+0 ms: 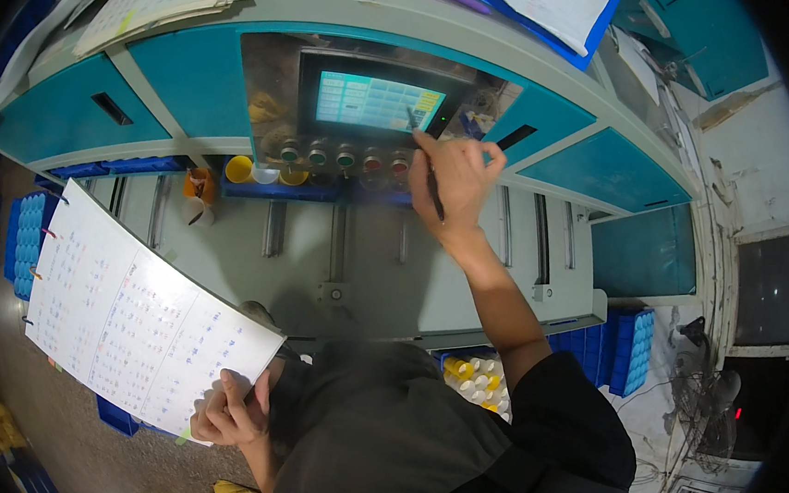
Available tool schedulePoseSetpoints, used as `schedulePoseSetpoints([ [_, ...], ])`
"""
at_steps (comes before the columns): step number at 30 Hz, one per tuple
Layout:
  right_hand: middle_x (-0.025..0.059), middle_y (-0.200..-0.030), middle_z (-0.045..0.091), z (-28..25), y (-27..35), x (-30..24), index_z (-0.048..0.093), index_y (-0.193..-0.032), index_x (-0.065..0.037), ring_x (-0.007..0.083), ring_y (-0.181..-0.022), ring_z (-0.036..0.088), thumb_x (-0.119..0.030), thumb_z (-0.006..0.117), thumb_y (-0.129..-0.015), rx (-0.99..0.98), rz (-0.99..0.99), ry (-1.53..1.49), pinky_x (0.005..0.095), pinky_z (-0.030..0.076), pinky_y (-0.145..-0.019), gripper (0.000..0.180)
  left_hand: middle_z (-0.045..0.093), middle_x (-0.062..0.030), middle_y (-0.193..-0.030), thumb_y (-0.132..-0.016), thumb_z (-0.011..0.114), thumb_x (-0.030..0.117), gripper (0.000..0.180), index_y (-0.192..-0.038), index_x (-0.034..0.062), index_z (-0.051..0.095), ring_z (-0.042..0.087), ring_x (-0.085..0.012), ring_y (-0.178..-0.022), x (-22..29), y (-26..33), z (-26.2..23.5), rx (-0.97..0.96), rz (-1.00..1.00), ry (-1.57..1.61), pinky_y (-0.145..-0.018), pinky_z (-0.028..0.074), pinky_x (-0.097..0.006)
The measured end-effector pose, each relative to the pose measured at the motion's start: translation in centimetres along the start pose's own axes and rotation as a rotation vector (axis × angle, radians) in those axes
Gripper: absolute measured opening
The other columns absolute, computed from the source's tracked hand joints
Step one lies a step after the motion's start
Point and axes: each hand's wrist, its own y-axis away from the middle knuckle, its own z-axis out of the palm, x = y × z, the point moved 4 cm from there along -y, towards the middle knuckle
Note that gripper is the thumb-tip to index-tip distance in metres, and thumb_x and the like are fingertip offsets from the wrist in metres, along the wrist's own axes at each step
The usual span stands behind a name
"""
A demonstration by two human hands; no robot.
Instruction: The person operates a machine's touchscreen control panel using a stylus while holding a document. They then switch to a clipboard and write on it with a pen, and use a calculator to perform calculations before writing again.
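Right hand [455, 182] closed round dark pen [430, 171], tip touching touchscreen [378, 102] lower right edge. Left hand [229, 410] pinches record sheet [143, 315] bottom corner; sheet overhangs floor.

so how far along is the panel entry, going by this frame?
Done: cannot tell; the lit touchscreen shows a grid, its entries too small to judge. In hand: the right hand holds a dark pen with its tip at the screen's right edge, while the left hand holds up a sheet of handwritten tables. Left: the row of round buttons below is untouched.
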Motion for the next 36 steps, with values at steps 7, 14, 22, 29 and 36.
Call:
schedulePoseSetpoints([
  [7, -0.0015, -0.081, 0.065, -0.2, 0.4, 0.4, 0.074, -0.11, -0.008, 0.0169, -0.08, 0.059, 0.001, 0.075, -0.078, 0.007, -0.016, -0.038, 0.04, 0.031, -0.089, 0.033, 0.06, -0.0009, -0.085, -0.079, 0.085, 0.058, 0.061, -0.115, 0.0089, 0.079, 0.051, -0.0232, -0.084, 0.0, 0.1, 0.0, -0.01, 0.001, -0.004, -0.083, 0.041, -0.042],
  [14, 0.0001, -0.082, 0.065, 0.5, 0.2, -0.1, 0.072, -0.112, -0.008, 0.019, -0.082, 0.061, -0.002, 0.075, -0.079, -0.042, -0.033, -0.056, 0.0423, 0.033, -0.088, 0.033, 0.06, -0.0003, -0.084, -0.079, 0.085, 0.058, 0.06, -0.114, 0.0094, 0.079, 0.052, -0.0228, -0.084, 0.1, -0.1, -0.1, 0.001, 0.001, -0.006, -0.083, 0.041, -0.041],
  [22, 0.0008, -0.082, 0.065, 0.1, 0.1, -0.1, 0.071, -0.11, -0.007, 0.0193, -0.081, 0.061, -0.001, 0.074, -0.08, -0.031, -0.026, -0.026, 0.0431, 0.033, -0.089, 0.031, 0.06, -0.0007, -0.085, -0.079, 0.085, 0.058, 0.06, -0.114, 0.0097, 0.079, 0.052, -0.0233, -0.084, 0.1, -0.1, -0.1, -0.009, -0.001, -0.01, -0.083, 0.041, -0.041],
  [29, -0.0002, -0.084, 0.067, 0.8, 1.8, -0.3, 0.074, -0.109, -0.007, 0.0184, -0.082, 0.061, 0.001, 0.074, -0.079, -0.094, 0.002, -0.081, 0.0412, 0.033, -0.09, 0.031, 0.06, -0.0005, -0.086, -0.079, 0.085, 0.058, 0.06, -0.114, 0.0096, 0.079, 0.052, -0.0232, -0.085, 0.2, -0.2, -0.2, -0.006, -0.002, -0.005, -0.084, 0.041, -0.041],
  [36, 0.001, -0.088, 0.067, 3.2, 1.1, -1.8, 0.071, -0.113, -0.006, 0.0197, -0.088, 0.061, -0.009, 0.075, -0.084, -0.14, -0.122, -0.166, 0.0431, 0.038, -0.086, 0.029, 0.06, -0.0011, -0.086, -0.078, 0.086, 0.056, 0.059, -0.114, 0.0091, 0.079, 0.052, -0.0231, -0.085, 0.1, -0.1, -0.1, -0.009, 0.004, -0.001, -0.083, 0.042, -0.041],
])
